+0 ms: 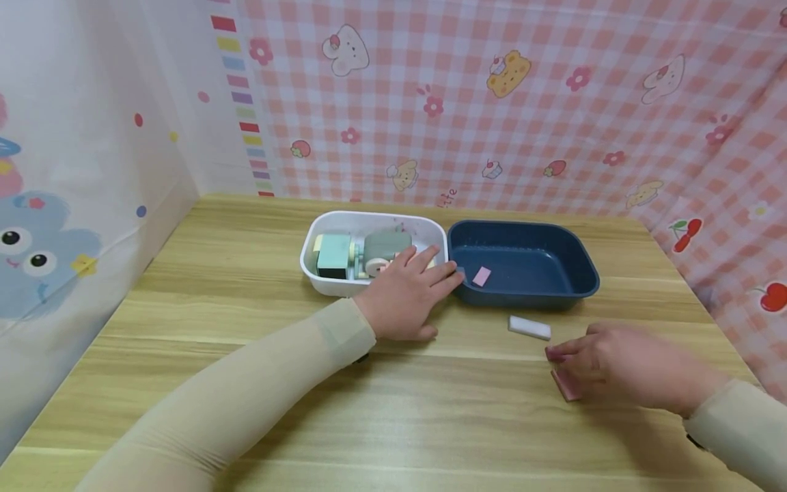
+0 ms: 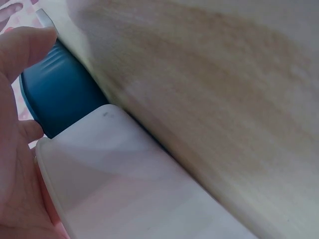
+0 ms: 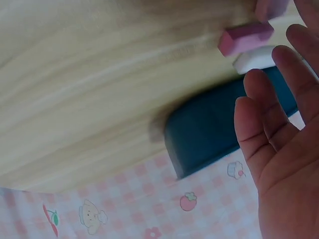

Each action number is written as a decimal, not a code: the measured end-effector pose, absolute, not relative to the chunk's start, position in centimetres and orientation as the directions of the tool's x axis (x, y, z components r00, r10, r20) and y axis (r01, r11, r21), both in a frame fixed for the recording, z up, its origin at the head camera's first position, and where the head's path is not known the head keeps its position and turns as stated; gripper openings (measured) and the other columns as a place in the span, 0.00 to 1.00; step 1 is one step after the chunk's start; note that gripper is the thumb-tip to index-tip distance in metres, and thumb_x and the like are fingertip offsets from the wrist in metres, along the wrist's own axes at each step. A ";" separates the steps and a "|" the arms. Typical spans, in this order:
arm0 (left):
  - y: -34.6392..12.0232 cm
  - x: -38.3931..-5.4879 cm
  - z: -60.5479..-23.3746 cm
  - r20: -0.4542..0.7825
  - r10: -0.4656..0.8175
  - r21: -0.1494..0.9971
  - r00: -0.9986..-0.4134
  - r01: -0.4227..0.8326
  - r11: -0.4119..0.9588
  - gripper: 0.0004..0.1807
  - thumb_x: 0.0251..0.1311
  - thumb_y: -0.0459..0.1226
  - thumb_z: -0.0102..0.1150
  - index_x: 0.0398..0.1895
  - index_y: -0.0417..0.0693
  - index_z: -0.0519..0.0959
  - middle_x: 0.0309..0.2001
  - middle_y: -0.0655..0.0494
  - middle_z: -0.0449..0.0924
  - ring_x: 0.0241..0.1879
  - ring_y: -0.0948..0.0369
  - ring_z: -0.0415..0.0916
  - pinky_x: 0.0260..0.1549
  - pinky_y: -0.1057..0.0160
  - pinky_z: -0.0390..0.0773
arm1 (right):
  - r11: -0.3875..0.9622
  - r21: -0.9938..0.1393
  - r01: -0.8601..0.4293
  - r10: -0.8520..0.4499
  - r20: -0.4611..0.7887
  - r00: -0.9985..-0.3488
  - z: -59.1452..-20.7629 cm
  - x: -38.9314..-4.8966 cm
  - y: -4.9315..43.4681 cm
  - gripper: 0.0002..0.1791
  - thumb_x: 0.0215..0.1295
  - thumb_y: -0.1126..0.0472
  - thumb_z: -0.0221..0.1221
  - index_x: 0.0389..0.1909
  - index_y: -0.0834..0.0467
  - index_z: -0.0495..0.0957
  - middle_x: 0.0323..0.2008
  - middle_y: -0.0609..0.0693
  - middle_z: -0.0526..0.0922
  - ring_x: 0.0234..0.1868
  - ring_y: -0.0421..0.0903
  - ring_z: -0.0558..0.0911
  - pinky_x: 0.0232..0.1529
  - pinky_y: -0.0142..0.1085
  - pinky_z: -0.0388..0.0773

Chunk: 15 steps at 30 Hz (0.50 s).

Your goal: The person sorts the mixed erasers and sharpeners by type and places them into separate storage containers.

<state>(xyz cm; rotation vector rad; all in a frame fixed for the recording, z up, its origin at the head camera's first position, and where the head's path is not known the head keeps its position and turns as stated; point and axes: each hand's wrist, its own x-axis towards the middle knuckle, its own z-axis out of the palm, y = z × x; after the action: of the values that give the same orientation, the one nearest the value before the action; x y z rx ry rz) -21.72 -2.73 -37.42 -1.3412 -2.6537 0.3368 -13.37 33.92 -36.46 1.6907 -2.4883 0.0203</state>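
My left hand (image 1: 406, 294) lies with fingers spread over the near right side of a white bin (image 1: 335, 287), its fingertips reaching the rim of the dark blue bin (image 1: 522, 297) beside it. Inside the white bin are a mint-green boxy piece (image 1: 335, 251), a grey-green piece (image 1: 387, 244) and a white round piece (image 1: 375, 267). On the right, my right hand (image 1: 633, 365) reaches low over the table, fingers extended. Its fingertips overlap a pink block (image 1: 555, 354) in the head view; a second pink block (image 1: 567, 386) lies just nearer, partly beside the hand.
A white block (image 1: 529, 327) lies in front of the dark blue bin, and a small light-pink block (image 1: 482, 276) sits inside that bin. Wood-grain tabletop (image 1: 393, 424) surrounds everything. Behind it hangs a pink checked cloth (image 1: 467, 137), with a white printed cloth (image 1: 55, 225) at left.
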 end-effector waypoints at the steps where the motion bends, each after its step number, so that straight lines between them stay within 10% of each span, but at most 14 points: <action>1: -2.7 -21.7 -37.4 0.030 0.807 -0.264 -0.590 0.774 0.576 0.53 0.63 0.69 0.59 0.86 0.59 0.55 0.84 0.56 0.58 0.84 0.44 0.50 0.80 0.40 0.57 | 0.365 0.066 -0.929 -0.927 0.119 -0.356 -36.6 -13.3 34.0 0.17 0.50 0.57 0.79 0.42 0.42 0.90 0.50 0.47 0.92 0.46 0.39 0.89 0.37 0.24 0.71; 15: -2.7 -21.7 -37.4 0.024 0.804 -0.262 -0.595 0.772 0.579 0.53 0.64 0.69 0.58 0.86 0.58 0.55 0.84 0.55 0.57 0.84 0.44 0.49 0.80 0.40 0.56 | 0.406 0.073 -0.911 -0.901 0.197 -0.386 -37.9 -12.7 33.3 0.17 0.44 0.61 0.80 0.34 0.42 0.87 0.45 0.41 0.93 0.39 0.38 0.87 0.34 0.25 0.70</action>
<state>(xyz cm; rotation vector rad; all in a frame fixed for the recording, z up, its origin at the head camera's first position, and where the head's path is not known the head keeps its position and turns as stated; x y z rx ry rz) -21.67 -2.65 -37.43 -1.3379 -2.6650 0.3391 -12.70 33.29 -37.92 1.6064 -2.4561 0.0696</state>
